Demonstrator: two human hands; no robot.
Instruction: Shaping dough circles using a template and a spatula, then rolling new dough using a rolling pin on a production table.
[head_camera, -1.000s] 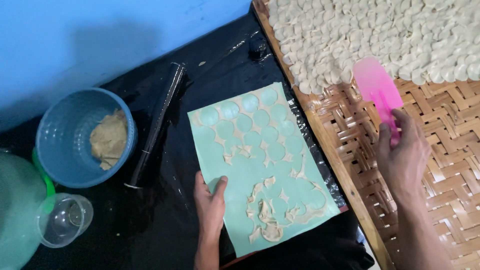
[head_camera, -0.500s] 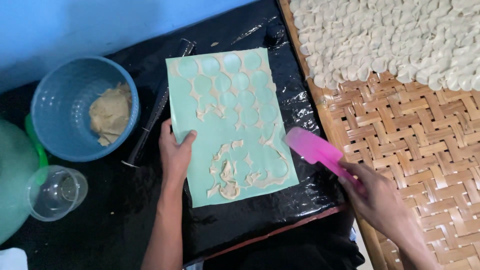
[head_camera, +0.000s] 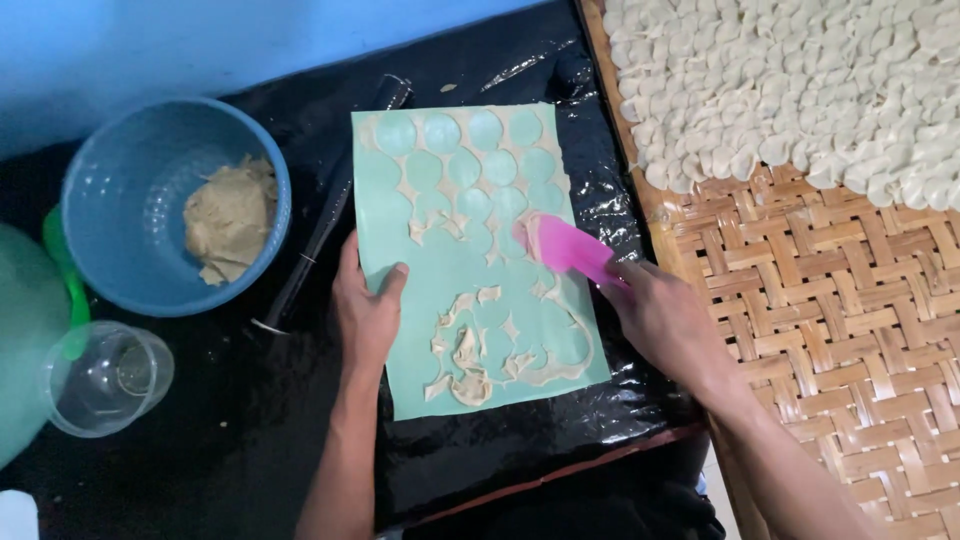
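A light green mat lies on the black plastic-covered surface, with a thin web of dough scraps spread over it. My left hand presses flat on the mat's left edge, fingers spread. My right hand grips a pink scraper whose blade rests on the mat's right middle, among the scraps.
A blue bowl with a lump of dough stands at the left, a metal rolling pin beside it. A clear cup and green container sit lower left. Several small dough rounds cover a woven bamboo tray at the right.
My right hand has brought the pink scraper from the woven tray down onto the mat. My left hand stayed at the mat's left edge, and the mat now sits further up.
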